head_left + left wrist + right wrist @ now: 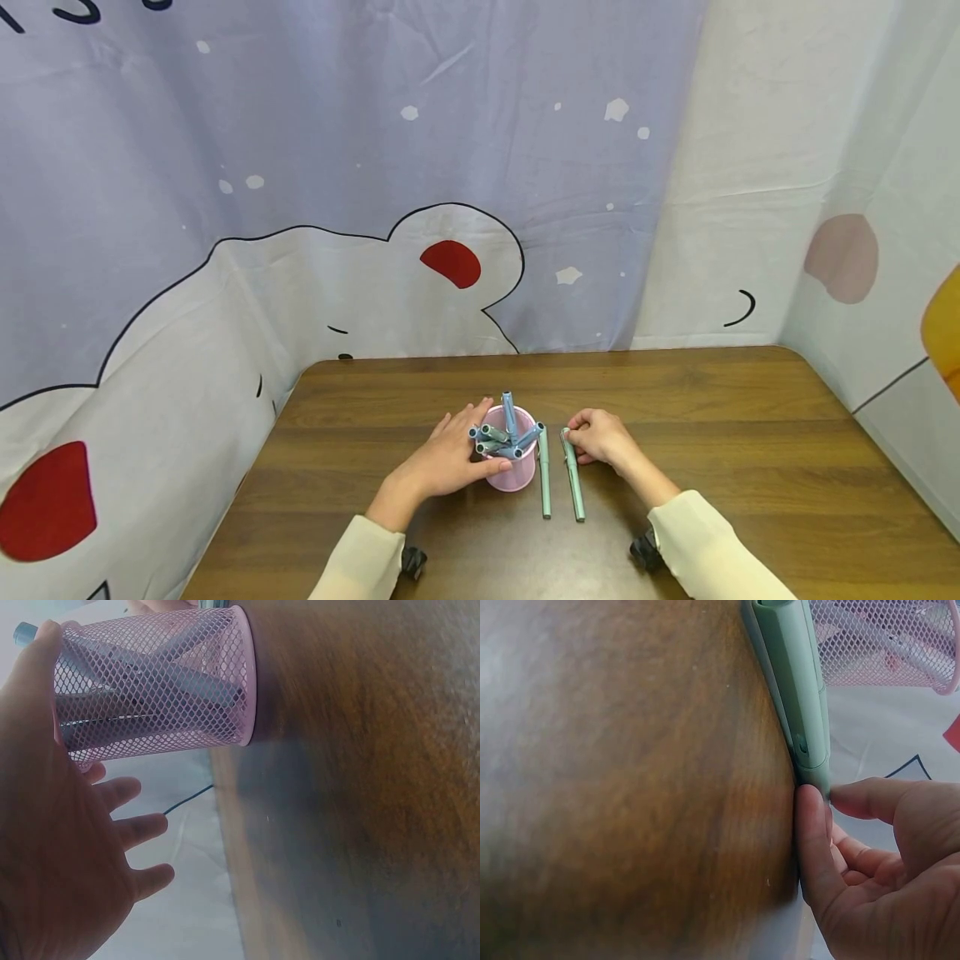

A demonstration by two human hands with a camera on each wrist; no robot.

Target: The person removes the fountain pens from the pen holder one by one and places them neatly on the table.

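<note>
A pink mesh pen cup (pixel 517 478) stands upright on the table, holding several blue and green pens (pixel 510 417). My left hand (pixel 448 457) holds it near the rim, the thumb in front and the index finger behind. In the left wrist view the other fingers (pixel 142 829) spread away from the mesh. Right of the cup, my right hand (pixel 606 437) pinches the far end of a light green pen (pixel 574 483) between thumb and fingertips. This pen lies along the table. A second light green pen (pixel 544 479) lies between it and the cup.
The brown wooden table (pixel 720 467) extends to both sides and behind the hands. A printed curtain (pixel 360 283) hangs along its back edge and around the sides. Black straps with small devices (pixel 647 552) sit at both wrists, by the cream sleeves.
</note>
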